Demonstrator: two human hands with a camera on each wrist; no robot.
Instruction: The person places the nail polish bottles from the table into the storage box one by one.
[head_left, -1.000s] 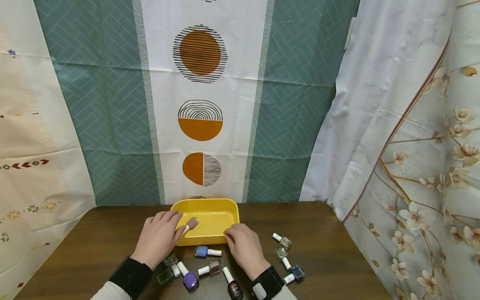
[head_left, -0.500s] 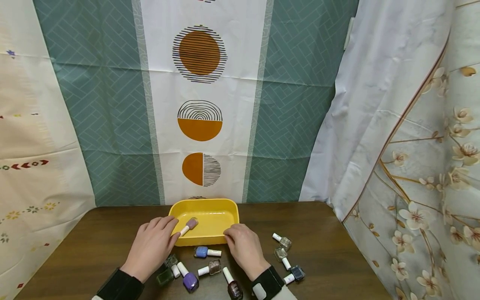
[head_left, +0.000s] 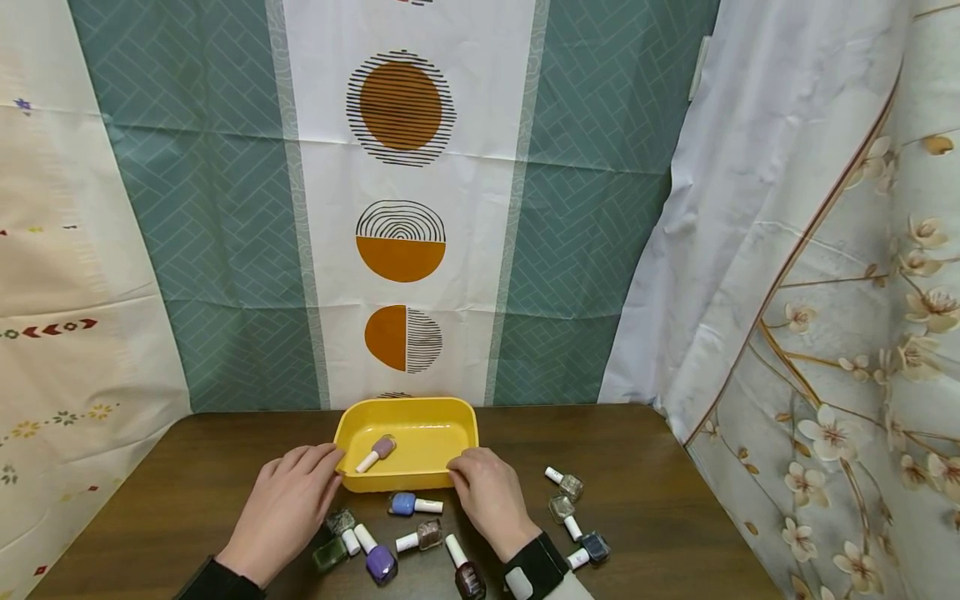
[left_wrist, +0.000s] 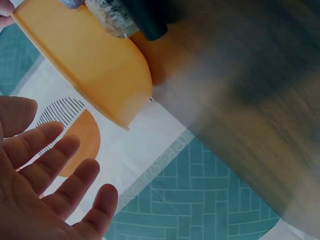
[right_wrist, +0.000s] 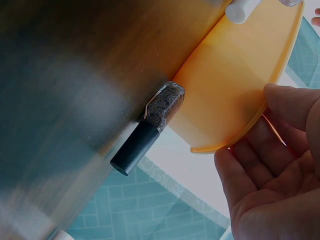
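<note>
A mauve nail polish bottle [head_left: 383, 447] with a white cap lies inside the yellow tray [head_left: 435, 442]. My left hand [head_left: 288, 508] hovers by the tray's front left corner and holds nothing; in the left wrist view its fingers [left_wrist: 75, 185] are spread and apart from the tray. At the front right corner, my right hand [head_left: 491, 500] pinches the tray rim, thumb above and fingers below in the right wrist view. Just in front of the tray lie a blue nail polish bottle [head_left: 403, 503] and a brown glitter one [head_left: 430, 534].
Purple [head_left: 382, 564], green [head_left: 330, 553] and dark maroon [head_left: 469, 578] bottles lie nearer the front. To the right rest two glitter bottles [head_left: 572, 487] and a dark blue one [head_left: 596, 546]. A black-capped bottle [right_wrist: 165, 105] shows beside the tray. Curtains hang behind the table.
My left hand has let go of the mauve nail polish bottle in the tray and drawn back left and toward me. My right hand stays on the rim.
</note>
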